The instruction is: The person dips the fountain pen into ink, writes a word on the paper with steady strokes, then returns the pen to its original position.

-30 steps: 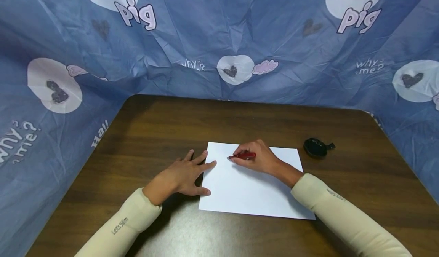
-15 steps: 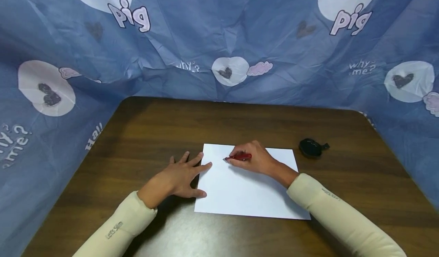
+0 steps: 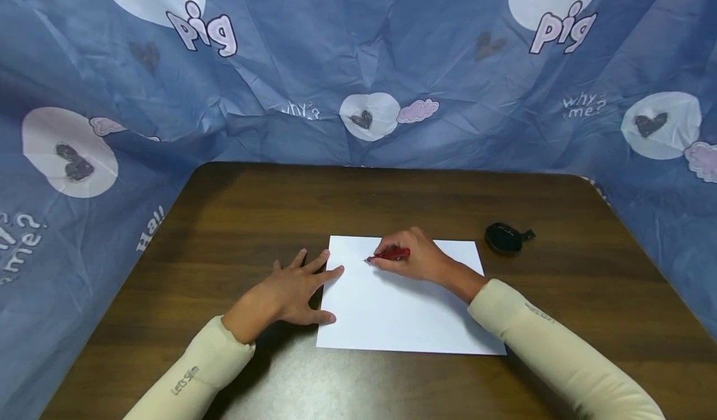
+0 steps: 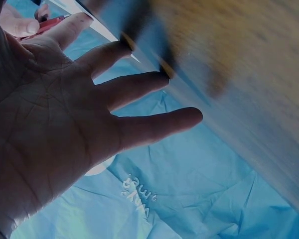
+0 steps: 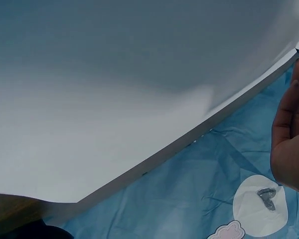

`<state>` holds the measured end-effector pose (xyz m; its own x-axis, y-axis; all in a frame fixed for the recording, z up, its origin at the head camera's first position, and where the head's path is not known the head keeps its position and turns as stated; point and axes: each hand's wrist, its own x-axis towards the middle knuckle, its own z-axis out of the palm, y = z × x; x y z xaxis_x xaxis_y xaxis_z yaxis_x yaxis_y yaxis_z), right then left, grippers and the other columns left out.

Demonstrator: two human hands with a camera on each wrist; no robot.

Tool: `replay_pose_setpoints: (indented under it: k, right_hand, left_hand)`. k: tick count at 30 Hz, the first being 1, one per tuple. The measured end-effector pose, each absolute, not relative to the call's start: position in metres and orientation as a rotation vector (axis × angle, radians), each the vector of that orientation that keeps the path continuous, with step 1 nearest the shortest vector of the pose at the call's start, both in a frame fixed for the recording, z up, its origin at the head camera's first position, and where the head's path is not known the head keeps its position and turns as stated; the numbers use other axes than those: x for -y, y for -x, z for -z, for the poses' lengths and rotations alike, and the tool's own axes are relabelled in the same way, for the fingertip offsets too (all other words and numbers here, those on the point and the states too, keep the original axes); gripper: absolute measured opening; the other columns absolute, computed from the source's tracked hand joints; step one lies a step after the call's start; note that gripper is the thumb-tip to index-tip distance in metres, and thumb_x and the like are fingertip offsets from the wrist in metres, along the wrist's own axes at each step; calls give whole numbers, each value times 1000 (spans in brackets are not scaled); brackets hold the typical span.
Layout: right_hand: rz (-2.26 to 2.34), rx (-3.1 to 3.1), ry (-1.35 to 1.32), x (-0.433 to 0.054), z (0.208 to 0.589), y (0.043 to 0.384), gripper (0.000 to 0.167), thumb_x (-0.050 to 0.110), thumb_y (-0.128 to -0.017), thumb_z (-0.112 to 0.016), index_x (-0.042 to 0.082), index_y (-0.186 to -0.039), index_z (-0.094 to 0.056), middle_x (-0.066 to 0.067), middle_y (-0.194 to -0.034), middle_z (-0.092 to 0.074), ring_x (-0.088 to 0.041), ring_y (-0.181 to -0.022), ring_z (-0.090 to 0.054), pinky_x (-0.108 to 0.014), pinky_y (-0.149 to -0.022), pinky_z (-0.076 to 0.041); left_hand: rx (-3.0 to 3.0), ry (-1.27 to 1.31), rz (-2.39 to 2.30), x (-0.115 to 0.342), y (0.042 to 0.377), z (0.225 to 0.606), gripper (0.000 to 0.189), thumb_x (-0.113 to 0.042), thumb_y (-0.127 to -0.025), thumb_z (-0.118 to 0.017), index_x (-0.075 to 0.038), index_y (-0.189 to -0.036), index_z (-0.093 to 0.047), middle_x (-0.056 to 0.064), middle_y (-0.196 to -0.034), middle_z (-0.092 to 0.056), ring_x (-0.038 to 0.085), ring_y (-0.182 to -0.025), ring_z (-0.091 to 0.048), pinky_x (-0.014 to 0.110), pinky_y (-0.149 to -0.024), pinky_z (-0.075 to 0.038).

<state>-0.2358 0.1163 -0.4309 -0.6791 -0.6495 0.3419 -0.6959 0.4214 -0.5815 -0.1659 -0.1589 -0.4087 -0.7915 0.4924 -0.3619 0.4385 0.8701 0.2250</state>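
A sheet of white paper (image 3: 409, 320) lies on the brown wooden table. My right hand (image 3: 414, 255) pinches a red pen (image 3: 396, 254) between thumb and fingers, its tip down at the upper left part of the sheet. In the right wrist view the right hand (image 5: 291, 134) shows only at the right edge, and most of the pen is hidden. My left hand (image 3: 294, 292) rests with fingers spread over the sheet's left edge, thumb and index finger on the paper. The left wrist view shows the left palm (image 4: 55, 114) and its straight fingers, with the pen (image 4: 45, 26) beyond.
A small black oval object (image 3: 504, 238) with a short tab lies on the table (image 3: 269, 202) to the right of the paper's upper corner. A blue printed cloth (image 3: 302, 140) hangs behind and along both sides of the table.
The head view has drifted so that table, paper and hands all sit slightly further left. Against the paper, the left hand stays put and the pen tip has barely shifted.
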Motion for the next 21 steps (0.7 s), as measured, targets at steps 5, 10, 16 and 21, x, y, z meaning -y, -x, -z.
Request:
replay_pose_setpoints:
  k: [5,10,16,21]
  right_hand:
    - [-1144,2567,-1244,-121,433,235,7,16,-80,-85,17,-84,-80,13,-76,-71,-2,-58,-57,-22,-50,-45]
    - [-1186,2562,-1254,-124,434,235,7,15,-80,-85,16,-85,-80,13,-78,-72,-4,-60,-59,-22,-50,-46]
    - [-1185,2597,-1233,-126,432,237,6,17,-81,-84,18,-86,-80,13,-78,-72,-5,-60,-59,-23,-50,-46]
    - [-1204,2618,-1222,-131,430,238,8,14,-81,-84,16,-87,-79,11,-80,-72,-6,-61,-61,-24,-51,-48]
  left_hand:
    - [-2614,-701,-190,159,164,411,86,-62,-87,-66,-31,-158,-29,8,-167,-10,52,-147,-9,82,-99,-17]
    - [-2610,-708,-205,159,164,411,85,-61,-88,-66,-30,-159,-29,8,-167,-9,52,-146,-8,82,-99,-17]
    - [-2622,-704,-189,161,165,408,86,-62,-88,-65,-30,-159,-29,9,-167,-9,51,-147,-10,80,-100,-20]
    - [-2628,-712,-195,161,166,408,85,-61,-88,-66,-29,-159,-30,9,-167,-10,52,-146,-11,81,-100,-20]
